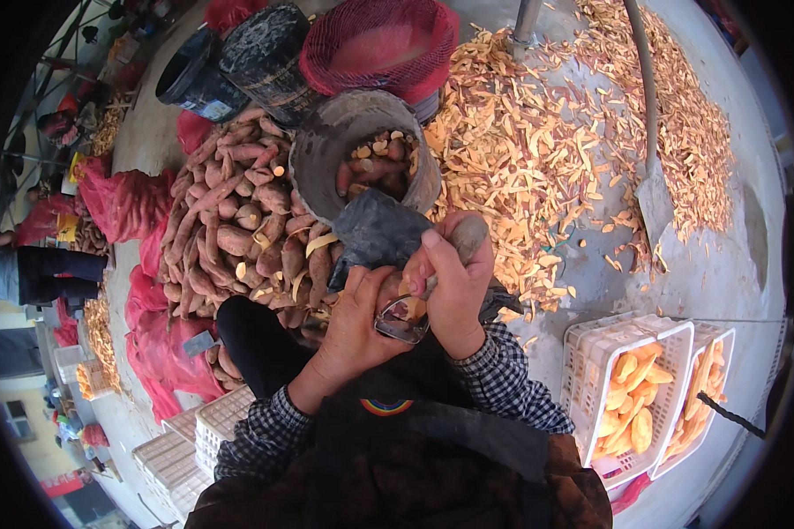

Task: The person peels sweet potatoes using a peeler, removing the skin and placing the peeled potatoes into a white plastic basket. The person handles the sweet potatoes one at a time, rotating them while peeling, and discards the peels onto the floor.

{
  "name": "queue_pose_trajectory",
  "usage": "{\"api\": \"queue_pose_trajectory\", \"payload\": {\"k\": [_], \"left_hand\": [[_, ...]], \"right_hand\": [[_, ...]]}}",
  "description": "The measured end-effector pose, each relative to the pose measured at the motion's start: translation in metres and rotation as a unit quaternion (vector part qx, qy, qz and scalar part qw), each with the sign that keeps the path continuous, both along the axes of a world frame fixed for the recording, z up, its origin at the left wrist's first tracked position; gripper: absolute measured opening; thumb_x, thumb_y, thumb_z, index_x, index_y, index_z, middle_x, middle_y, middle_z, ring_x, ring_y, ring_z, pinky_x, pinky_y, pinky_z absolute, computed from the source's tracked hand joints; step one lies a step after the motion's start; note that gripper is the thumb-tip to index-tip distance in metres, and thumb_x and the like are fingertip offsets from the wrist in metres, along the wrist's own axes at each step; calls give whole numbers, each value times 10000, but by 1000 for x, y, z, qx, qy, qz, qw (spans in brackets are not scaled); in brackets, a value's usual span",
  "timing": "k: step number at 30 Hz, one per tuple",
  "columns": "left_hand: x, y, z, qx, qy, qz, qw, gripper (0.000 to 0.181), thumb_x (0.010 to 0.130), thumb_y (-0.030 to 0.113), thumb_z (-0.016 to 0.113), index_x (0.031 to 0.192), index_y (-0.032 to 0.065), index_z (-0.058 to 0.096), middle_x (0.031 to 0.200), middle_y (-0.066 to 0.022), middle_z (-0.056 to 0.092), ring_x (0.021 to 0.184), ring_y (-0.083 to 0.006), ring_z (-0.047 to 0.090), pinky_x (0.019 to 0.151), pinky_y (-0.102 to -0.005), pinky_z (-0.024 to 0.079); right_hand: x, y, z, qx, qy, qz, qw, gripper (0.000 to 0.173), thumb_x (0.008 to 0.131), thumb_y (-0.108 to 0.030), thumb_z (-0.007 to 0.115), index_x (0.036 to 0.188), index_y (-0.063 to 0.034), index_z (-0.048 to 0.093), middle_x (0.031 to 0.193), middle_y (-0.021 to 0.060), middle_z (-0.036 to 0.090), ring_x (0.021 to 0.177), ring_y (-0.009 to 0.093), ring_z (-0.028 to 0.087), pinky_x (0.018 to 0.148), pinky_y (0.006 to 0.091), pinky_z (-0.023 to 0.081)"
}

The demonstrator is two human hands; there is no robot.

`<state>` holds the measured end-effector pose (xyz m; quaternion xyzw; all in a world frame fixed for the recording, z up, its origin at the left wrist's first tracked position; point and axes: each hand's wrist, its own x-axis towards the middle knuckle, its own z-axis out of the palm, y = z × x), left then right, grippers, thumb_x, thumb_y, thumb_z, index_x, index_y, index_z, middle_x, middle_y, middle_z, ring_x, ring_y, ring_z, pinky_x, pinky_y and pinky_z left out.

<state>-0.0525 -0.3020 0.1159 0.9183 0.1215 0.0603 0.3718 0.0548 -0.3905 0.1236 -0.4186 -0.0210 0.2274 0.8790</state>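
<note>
My left hand [354,334] is closed around a sweet potato [390,289], which its fingers mostly hide. My right hand [458,284] grips a peeler [402,324] by a thick, grey-brown handle [470,237]. The metal head of the peeler lies against the sweet potato, between my two hands, and a patch of orange flesh shows there. Just beyond my hands, dark plastic sheeting [377,228] hangs at the near rim of a grey bucket [308,165]. Small sweet potatoes and cut pieces [377,165] lie inside that bucket.
Unpeeled sweet potatoes [238,211] are heaped at left beside red mesh sacks [162,337]. Peelings [516,165] cover the floor at right, near a shovel [654,198]. White crates [625,397] hold peeled sweet potatoes. Black buckets [264,59] stand beyond; a person [46,268] stands far left.
</note>
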Motion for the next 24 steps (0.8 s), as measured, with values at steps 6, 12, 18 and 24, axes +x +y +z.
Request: {"api": "queue_pose_trajectory", "payload": {"k": [6,12,18,24], "left_hand": [[7,-8,-5,-2,-45,68,997,717,542,187,821,1142,2,476,1000,-158,498,891,-333,541,773,-395,469],[4,-27,1,15,-42,73,996,699,558,166,811,1152,17,474,1017,-148,498,925,-324,535,807,-388,456],[-13,-27,8,-32,-11,53,998,776,564,128,803,1229,29,415,1107,-158,432,1045,-323,457,905,-392,400],[-20,-29,-8,4,-49,70,996,753,558,102,781,1208,23,409,1109,-164,425,1033,-330,450,914,-396,383]], "right_hand": [[39,9,-14,-30,-14,-36,999,115,854,-59,542,865,-40,429,548,39,437,387,137,432,385,262,375],[109,-43,-81,-180,-63,-293,937,118,838,-50,550,836,-41,432,551,41,442,392,139,428,388,268,376],[54,-58,-40,18,63,-241,968,167,836,-66,577,873,-47,416,541,27,402,400,125,401,389,267,363],[9,-2,-20,-66,46,-94,992,133,864,-80,544,830,-56,418,560,18,417,430,129,430,415,257,374]]}}
